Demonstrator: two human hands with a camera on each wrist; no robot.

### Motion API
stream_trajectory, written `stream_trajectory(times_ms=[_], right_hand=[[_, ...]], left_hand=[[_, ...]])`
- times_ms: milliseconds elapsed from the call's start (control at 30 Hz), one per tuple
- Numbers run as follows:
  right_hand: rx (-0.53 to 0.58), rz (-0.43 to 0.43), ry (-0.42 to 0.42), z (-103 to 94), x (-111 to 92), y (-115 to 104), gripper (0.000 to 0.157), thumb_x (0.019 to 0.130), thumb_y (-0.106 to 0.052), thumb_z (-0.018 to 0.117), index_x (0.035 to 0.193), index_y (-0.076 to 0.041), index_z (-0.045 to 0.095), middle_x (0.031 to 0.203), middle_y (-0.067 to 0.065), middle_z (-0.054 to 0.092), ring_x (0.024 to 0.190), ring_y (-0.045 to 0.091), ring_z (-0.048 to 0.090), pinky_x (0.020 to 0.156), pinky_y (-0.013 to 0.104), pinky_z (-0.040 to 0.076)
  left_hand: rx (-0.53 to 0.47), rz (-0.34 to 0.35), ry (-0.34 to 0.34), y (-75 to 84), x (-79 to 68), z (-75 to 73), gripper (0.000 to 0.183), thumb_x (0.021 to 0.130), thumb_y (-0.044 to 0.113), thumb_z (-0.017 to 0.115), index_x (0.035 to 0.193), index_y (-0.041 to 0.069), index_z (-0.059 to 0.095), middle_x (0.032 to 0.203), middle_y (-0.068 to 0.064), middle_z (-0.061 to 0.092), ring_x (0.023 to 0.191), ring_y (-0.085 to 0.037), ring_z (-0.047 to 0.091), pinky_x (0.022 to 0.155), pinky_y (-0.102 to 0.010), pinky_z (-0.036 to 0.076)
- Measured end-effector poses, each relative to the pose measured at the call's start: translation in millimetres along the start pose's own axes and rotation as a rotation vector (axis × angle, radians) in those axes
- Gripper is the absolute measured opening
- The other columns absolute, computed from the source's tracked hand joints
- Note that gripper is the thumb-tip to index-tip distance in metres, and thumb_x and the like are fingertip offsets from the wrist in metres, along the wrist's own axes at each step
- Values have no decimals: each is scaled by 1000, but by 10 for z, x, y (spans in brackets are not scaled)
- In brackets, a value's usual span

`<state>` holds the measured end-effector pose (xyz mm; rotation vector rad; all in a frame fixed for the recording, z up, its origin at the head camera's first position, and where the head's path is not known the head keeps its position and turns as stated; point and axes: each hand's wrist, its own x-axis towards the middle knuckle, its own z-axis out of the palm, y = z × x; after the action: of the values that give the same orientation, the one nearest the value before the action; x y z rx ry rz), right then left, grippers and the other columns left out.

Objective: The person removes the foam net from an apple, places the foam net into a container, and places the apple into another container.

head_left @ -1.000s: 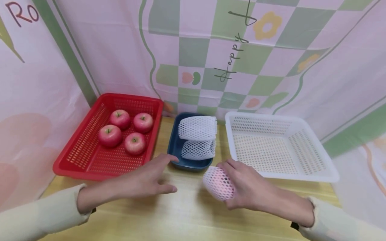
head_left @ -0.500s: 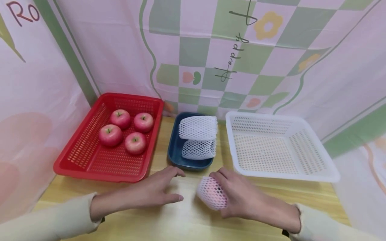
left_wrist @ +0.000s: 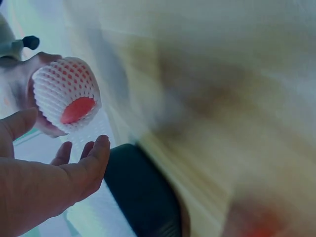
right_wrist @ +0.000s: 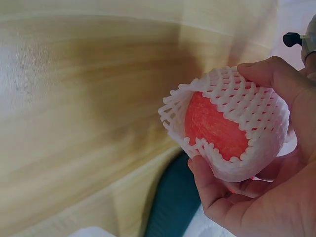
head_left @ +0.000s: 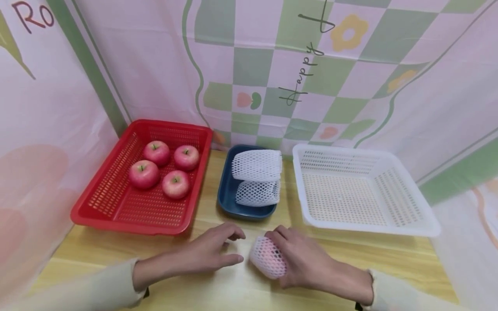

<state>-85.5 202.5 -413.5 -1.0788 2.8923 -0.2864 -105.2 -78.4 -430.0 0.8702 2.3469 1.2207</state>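
Observation:
My right hand (head_left: 305, 259) grips an apple (right_wrist: 215, 126) wrapped in a white foam net sleeve (right_wrist: 261, 118), above the front of the table. In the right wrist view the sleeve's end gapes and bare red skin shows through it. My left hand (head_left: 204, 250) hovers just left of the wrapped apple, fingers loosely bent and thumb apart, holding nothing. The left wrist view shows a gap between its fingertips (left_wrist: 102, 140) and the net. Behind the hands, a dark blue tray (head_left: 249, 212) carries two white foam net sleeves, the upper one (head_left: 256, 165) overlapping the lower (head_left: 258, 193).
At the left stands a red plastic basket (head_left: 87, 220) with several bare apples (head_left: 144, 174) inside. A white plastic basket (head_left: 369, 226) stands at the right. A printed curtain (head_left: 253, 65) hangs behind the wooden table (head_left: 225, 293).
Both hands have come nearer the table's front edge, the right one bringing the wrapped apple slightly left. My left hand has moved right, away from the red basket and closer to the apple.

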Motion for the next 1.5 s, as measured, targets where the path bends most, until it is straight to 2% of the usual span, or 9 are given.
stream_trajectory(times_ms=[167, 300, 400, 500, 600, 700, 967, 1200, 1500], right_hand=[[19, 7, 18, 79, -10, -16, 94, 47, -33, 98, 130, -6, 64, 115, 3, 65, 96, 19, 64, 77, 36, 61], [38, 12, 30, 113, -10, -18, 93, 47, -32, 98, 130, -6, 63, 116, 3, 66, 96, 19, 64, 77, 37, 61], [42, 12, 37, 134, -5, -18, 93, 47, -31, 97, 129, -6, 64, 116, 3, 66, 96, 19, 64, 78, 37, 61], [40, 5, 50, 159, 0, -18, 92, 47, -32, 97, 129, -6, 64, 115, 3, 66, 95, 18, 64, 78, 37, 61], [42, -8, 67, 186, -1, -14, 92, 47, -33, 97, 129, -6, 65, 115, 2, 66, 95, 17, 64, 78, 36, 61], [48, -14, 75, 204, -1, -13, 91, 48, -33, 98, 128, -7, 65, 114, 1, 66, 94, 16, 64, 79, 35, 60], [65, -6, 63, 215, 8, -34, 92, 49, -35, 99, 130, -8, 64, 115, 0, 66, 95, 15, 63, 80, 34, 60], [77, -13, 75, 221, 13, -35, 93, 49, -34, 99, 131, -8, 64, 116, 0, 66, 97, 14, 63, 81, 34, 60], [133, -22, 96, 223, 13, -47, 102, 51, -27, 100, 140, 0, 58, 118, 2, 67, 100, 14, 64, 87, 36, 61]], left_hand=[[-104, 1, -7, -85, 39, 102, 32, 98, 23, 77, 123, 5, 67, 124, -8, 68, 118, -32, 69, 98, -34, 59], [-195, 2, 1, -125, 81, 166, 23, 101, 13, 72, 119, -1, 68, 121, -14, 70, 112, -26, 71, 93, -22, 59], [-240, 3, 22, -156, 118, 227, 16, 102, 7, 69, 116, -1, 69, 120, -14, 72, 110, -22, 72, 91, -18, 57], [-249, 6, 51, -193, 152, 288, 12, 102, 4, 67, 114, 3, 72, 117, -10, 74, 108, -20, 72, 90, -19, 58], [-226, 16, 82, -222, 180, 336, 13, 101, 2, 68, 112, 5, 75, 111, -6, 76, 101, -11, 71, 89, -21, 58], [-202, 29, 109, -246, 202, 370, 16, 99, 1, 70, 111, 7, 77, 109, -5, 78, 97, -7, 70, 89, -23, 59], [-237, 30, 117, -261, 247, 427, 23, 95, -4, 72, 116, 5, 77, 118, -11, 78, 99, -12, 74, 89, -23, 59], [-359, -47, 77, -242, 260, 442, 42, 85, -8, 78, 125, 2, 72, 124, -13, 74, 108, -22, 75, 88, -20, 59], [-451, -57, 54, -232, 259, 495, 55, 81, -12, 78, 133, -1, 65, 136, -20, 67, 119, -33, 71, 97, -28, 59]])
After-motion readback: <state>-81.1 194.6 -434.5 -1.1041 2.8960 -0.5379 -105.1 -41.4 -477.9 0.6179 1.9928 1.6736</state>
